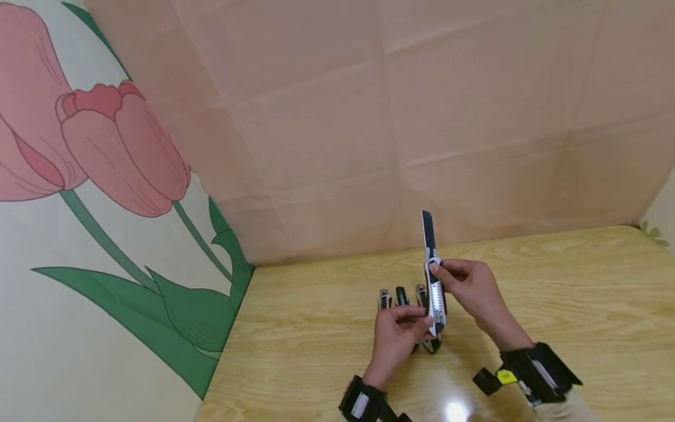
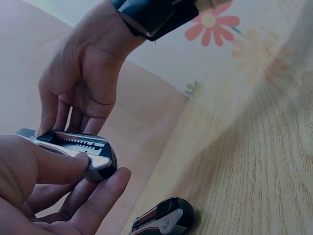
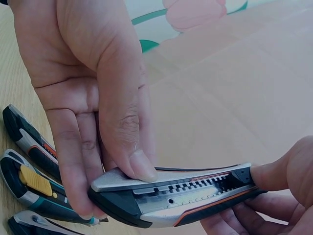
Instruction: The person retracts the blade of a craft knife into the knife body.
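A snap-off utility knife (image 1: 436, 296) stands nearly upright above the table in the head view, its long dark blade (image 1: 429, 230) extended at the top. My right hand (image 1: 474, 290) pinches it near the slider, below the blade. Its lower end is pinched by my left hand (image 1: 395, 337). Seen from the left wrist, the left thumb lies on the silver and black body (image 2: 100, 159). The right wrist view shows the toothed slot along the handle (image 3: 195, 188), with orange trim; the right hand (image 3: 293, 181) holds the slider end.
Three more utility knives lie on the wooden table (image 1: 295, 334) behind and below my left hand, partly hidden; one has a yellow slider (image 3: 36, 181). A pinkish sheet (image 1: 369, 146) covers the wall behind, and a tulip mural (image 1: 126, 146) is at left.
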Action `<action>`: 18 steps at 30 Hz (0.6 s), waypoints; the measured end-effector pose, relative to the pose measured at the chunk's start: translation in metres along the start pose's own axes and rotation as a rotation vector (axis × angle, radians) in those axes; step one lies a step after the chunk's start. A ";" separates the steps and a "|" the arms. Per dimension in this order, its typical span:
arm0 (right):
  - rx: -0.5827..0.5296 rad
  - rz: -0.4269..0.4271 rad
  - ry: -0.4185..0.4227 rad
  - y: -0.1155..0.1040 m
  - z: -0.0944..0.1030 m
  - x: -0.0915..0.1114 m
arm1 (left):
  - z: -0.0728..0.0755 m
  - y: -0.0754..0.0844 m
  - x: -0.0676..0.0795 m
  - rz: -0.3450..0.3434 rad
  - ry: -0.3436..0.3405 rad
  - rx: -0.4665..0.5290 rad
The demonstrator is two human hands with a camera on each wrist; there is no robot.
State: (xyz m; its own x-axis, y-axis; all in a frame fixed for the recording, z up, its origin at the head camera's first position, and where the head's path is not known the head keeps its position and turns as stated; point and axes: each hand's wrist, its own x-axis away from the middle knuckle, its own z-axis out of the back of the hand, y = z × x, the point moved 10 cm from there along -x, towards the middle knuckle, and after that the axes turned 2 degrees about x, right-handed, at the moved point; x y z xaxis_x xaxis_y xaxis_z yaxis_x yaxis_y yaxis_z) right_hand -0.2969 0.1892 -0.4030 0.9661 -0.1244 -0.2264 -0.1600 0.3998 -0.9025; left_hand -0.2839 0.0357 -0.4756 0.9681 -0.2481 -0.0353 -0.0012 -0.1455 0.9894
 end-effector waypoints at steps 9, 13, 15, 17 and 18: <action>0.012 -0.004 0.003 0.001 -0.001 0.001 | 0.000 -0.004 0.001 -0.033 0.003 0.033; 0.038 -0.003 0.008 0.000 -0.001 0.003 | 0.000 -0.005 0.000 -0.024 -0.013 0.022; 0.057 0.003 0.009 -0.001 -0.001 0.003 | 0.001 -0.006 0.000 -0.016 -0.020 0.020; 0.068 0.007 0.006 -0.002 -0.001 0.004 | 0.001 -0.007 0.000 -0.005 -0.025 0.021; 0.070 0.009 0.006 -0.002 -0.001 0.004 | 0.001 -0.007 0.000 -0.001 -0.026 0.018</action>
State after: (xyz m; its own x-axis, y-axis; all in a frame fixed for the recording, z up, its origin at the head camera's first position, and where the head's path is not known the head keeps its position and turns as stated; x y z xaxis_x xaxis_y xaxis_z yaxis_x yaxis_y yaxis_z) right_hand -0.2926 0.1870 -0.4023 0.9635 -0.1258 -0.2362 -0.1535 0.4632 -0.8729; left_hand -0.2839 0.0361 -0.4825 0.9612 -0.2730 -0.0401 -0.0052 -0.1633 0.9866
